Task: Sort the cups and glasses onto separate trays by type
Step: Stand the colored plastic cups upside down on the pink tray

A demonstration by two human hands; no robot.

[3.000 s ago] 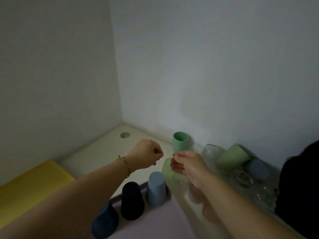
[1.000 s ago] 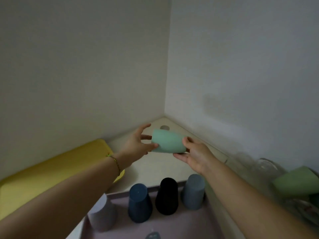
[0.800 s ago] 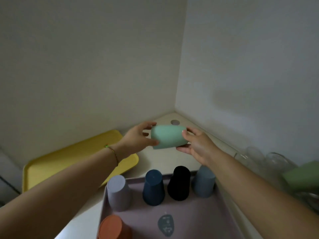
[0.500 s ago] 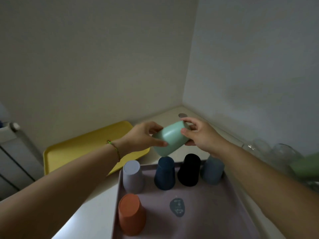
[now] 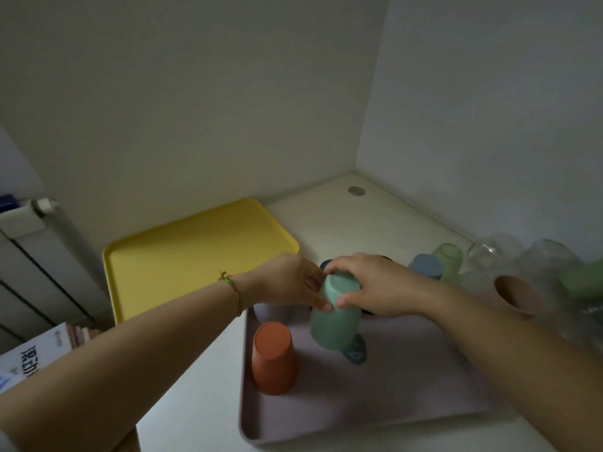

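Observation:
Both hands hold a mint green cup upside down just above the lilac tray. My left hand grips its left side and my right hand grips its base and right side. An orange cup stands upside down on the tray's left. A pale grey cup and dark cups in the tray's back row are mostly hidden behind my hands. A blue cup stands at the tray's far right corner. The yellow tray lies to the left with nothing on it.
Right of the lilac tray lie a light green cup, a brown cup on its side, another green cup and several clear glasses. Walls meet at the far corner. A radiator and a book are at left.
Both hands have turned the mint cup from lying sideways to mouth down and lowered it toward the lilac tray. The view has tilted down and left.

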